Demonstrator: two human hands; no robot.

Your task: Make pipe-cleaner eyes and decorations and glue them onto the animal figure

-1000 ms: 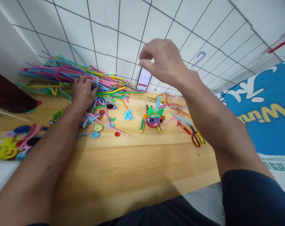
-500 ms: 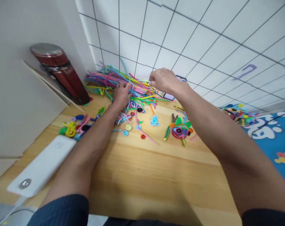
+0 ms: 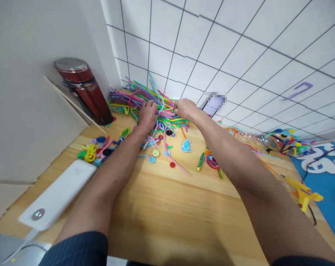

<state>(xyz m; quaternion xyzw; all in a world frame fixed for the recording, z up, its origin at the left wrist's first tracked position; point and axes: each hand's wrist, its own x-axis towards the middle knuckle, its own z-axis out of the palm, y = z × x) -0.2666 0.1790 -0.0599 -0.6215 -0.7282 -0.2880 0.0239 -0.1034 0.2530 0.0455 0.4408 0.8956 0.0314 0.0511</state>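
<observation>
A heap of multicoloured pipe cleaners (image 3: 137,95) lies against the tiled wall. My left hand (image 3: 148,116) rests on its front side, fingers bent around some of the stems. At the right end of the heap, my right hand (image 3: 185,108) is closed in a pinch among the pipe cleaner ends; its fingertips are partly hidden. In front lie a coiled light-blue pipe cleaner (image 3: 186,146), a bent pink pipe cleaner (image 3: 175,159), a yellow button (image 3: 155,153) and a red button (image 3: 172,164). My right forearm partly covers a colourful pipe-cleaner figure (image 3: 211,161).
A red thermos (image 3: 88,98) stands at the back left, with a white slab-like device (image 3: 58,195) nearer me. A phone (image 3: 211,106) leans on the wall. On the right are a yellow glue gun (image 3: 303,192) with a cord and a blue printed mat (image 3: 326,192).
My right hand has come down from above onto the right end of the heap. My left hand stays on the pile. The view has turned, bringing the glue gun into sight.
</observation>
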